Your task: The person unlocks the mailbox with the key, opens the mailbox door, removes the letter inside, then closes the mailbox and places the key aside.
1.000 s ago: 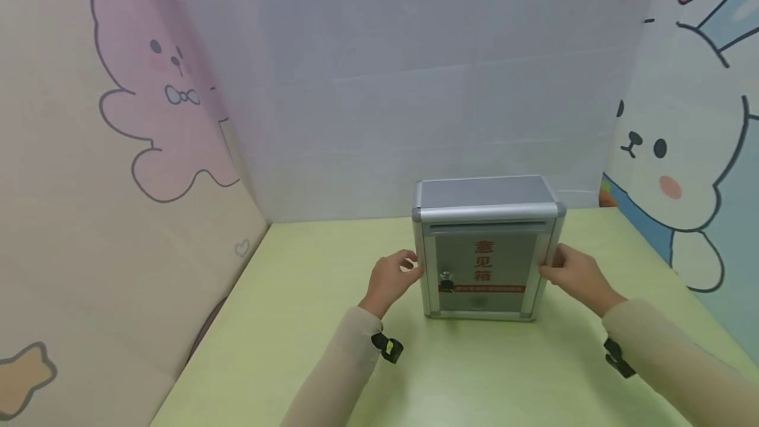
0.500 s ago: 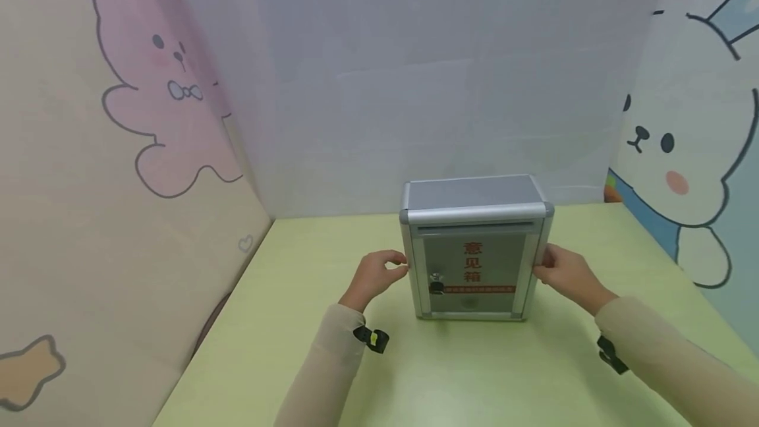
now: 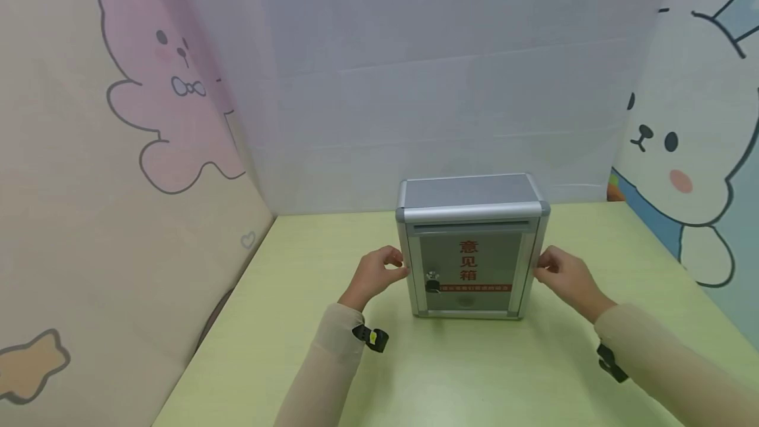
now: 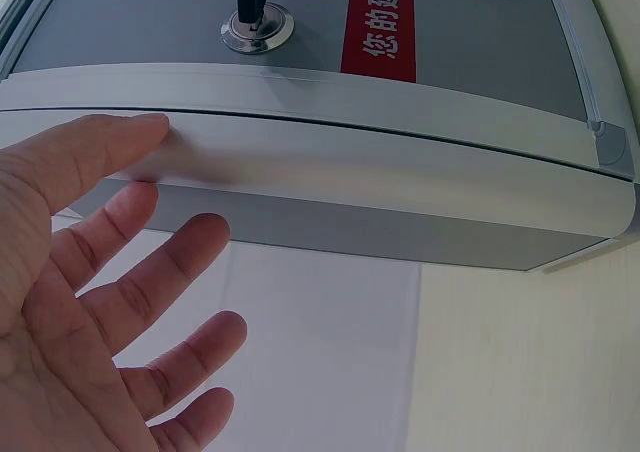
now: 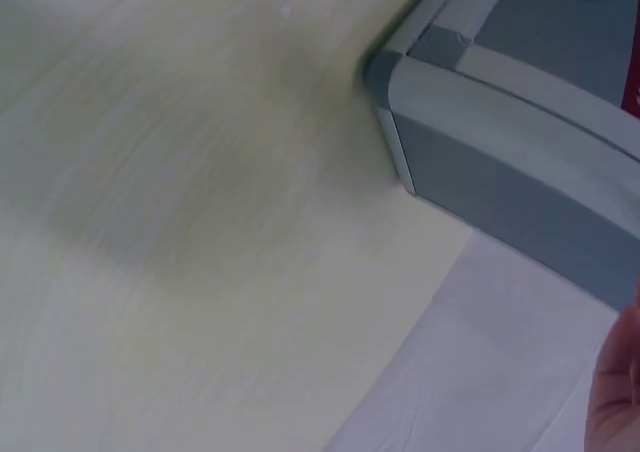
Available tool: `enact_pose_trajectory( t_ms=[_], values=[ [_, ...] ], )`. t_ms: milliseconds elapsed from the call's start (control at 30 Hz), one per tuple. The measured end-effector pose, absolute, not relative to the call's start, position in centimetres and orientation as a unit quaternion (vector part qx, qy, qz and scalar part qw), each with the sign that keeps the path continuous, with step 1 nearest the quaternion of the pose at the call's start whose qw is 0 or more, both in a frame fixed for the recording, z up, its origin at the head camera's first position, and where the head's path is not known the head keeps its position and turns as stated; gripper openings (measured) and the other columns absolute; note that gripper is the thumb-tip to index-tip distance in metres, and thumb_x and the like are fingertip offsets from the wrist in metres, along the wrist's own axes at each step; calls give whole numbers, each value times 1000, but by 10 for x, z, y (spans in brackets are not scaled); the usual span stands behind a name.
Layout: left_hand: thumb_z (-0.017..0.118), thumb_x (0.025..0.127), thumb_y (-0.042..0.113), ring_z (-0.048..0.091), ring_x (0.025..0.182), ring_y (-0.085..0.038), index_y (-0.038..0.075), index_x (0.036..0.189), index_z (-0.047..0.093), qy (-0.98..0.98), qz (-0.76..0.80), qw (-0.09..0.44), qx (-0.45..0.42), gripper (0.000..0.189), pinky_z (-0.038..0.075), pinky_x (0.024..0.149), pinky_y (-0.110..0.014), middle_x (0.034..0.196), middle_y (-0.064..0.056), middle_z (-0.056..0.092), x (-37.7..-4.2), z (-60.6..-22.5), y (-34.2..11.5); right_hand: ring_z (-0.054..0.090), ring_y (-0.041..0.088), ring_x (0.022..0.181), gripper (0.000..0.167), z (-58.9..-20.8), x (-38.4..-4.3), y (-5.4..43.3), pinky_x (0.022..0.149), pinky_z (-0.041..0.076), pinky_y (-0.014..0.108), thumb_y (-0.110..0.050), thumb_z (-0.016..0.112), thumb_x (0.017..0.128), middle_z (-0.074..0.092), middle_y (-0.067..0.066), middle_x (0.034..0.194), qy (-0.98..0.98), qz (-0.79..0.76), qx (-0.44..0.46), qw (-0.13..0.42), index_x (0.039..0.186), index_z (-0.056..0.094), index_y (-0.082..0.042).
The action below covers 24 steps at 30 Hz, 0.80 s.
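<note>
A silver-framed grey suggestion box stands upright on the pale green table, its slot and red lettering facing me. Keys hang from the lock on its front door. My left hand is at the box's left side, thumb and fingertips by its edge. In the left wrist view that hand has its fingers spread and relaxed, the thumb close to the metal frame. My right hand is at the opposite side, fingers loosely bent. Only a sliver of it shows in the right wrist view.
A pale cloth wall rises behind the table. Side walls with a pink rabbit and a white rabbit flank it.
The box has shifted left across the table, with both hands following it, mostly in the first half second. Since then the right hand's fingers have eased slightly outward. My view has turned a little.
</note>
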<state>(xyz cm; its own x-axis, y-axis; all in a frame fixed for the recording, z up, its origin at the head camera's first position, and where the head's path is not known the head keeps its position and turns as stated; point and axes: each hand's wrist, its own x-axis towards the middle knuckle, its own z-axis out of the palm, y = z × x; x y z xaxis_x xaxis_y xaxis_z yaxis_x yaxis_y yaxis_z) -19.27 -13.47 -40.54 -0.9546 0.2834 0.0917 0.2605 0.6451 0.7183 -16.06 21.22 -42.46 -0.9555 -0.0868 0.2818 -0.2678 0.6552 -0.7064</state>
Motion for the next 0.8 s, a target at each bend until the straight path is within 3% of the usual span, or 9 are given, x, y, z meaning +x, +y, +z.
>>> enact_pose_trajectory(
  t_ms=[100, 200, 267, 367, 467, 800],
  values=[
    [70, 87, 17, 59, 106, -35, 4, 101, 64, 907, 395, 12, 147, 20, 47, 85, -49, 100, -11, 68, -192, -405, -135, 51, 9, 72, 9, -436, -155, 202, 60, 41, 22, 2, 59, 80, 56, 9, 79, -874, 429, 87, 213, 86, 52, 3],
    [70, 87, 18, 59, 107, -34, 4, 102, 65, 908, 394, 11, 142, 21, 47, 87, -49, 100, -10, 68, -191, -404, -135, 44, 5, 66, 11, -451, -151, 186, 58, 37, 17, 3, 58, 73, 49, 8, 72, -826, 433, 137, 335, 81, 51, 4],
    [70, 87, 18, 59, 106, -33, 4, 102, 65, 909, 393, 11, 141, 21, 47, 86, -48, 100, -10, 68, -191, -404, -134, 42, 5, 61, 10, -461, -150, 173, 55, 36, 18, -6, 57, 77, 48, 7, 69, -794, 405, 198, 408, 77, 52, 2],
    [69, 87, 17, 59, 106, -33, 3, 103, 67, 910, 390, 10, 142, 21, 48, 85, -46, 100, -10, 69, -189, -405, -132, 43, 8, 55, 30, -473, -150, 155, 50, 38, 20, -26, 53, 88, 51, 6, 66, -756, 354, 286, 470, 72, 56, -1],
    [68, 88, 17, 60, 106, -32, 2, 104, 70, 910, 386, 11, 150, 22, 49, 85, -43, 102, -10, 69, -189, -404, -129, 42, 6, 50, 46, -477, -148, 139, 45, 37, 17, -40, 48, 95, 54, 2, 63, -743, 337, 327, 476, 71, 62, -3],
    [68, 88, 15, 62, 105, -29, 2, 101, 71, 920, 366, -10, 141, 19, 49, 85, -41, 101, -9, 70, -185, -400, -133, 47, 3, 49, 51, -465, -155, 93, 41, 34, 12, -50, 45, 97, 60, 0, 77, -778, 295, 372, 411, 85, 69, -6]
  ],
)
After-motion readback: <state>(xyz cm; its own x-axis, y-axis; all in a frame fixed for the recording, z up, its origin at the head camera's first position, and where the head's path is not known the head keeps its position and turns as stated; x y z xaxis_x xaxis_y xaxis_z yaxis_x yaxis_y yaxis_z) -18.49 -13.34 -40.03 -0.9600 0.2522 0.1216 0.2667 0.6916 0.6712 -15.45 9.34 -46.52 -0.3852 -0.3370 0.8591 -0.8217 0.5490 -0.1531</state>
